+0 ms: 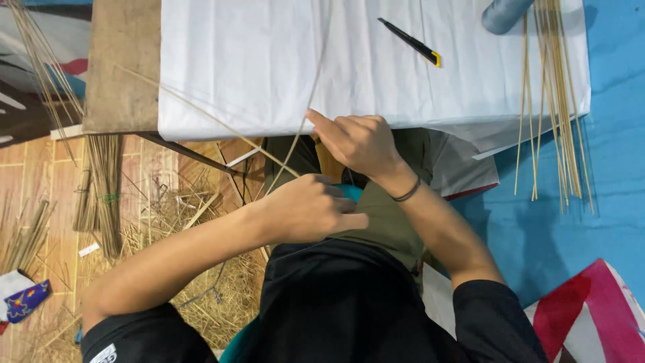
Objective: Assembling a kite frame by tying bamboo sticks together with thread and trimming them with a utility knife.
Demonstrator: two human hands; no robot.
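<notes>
Two thin bamboo strips cross just below the edge of the white cloth that covers the table, and both hands meet there. The right hand has its fingers stretched and pressed together on a strip at the cloth edge, probably to keep it flat and steady. The left hand is closed over the lower ends near the lap; it seems to pinch them, but the fingertips are hidden. A black utility knife lies on the cloth within reach. More bamboo sticks lie at the right, and straw scraps cover the floor.
</notes>
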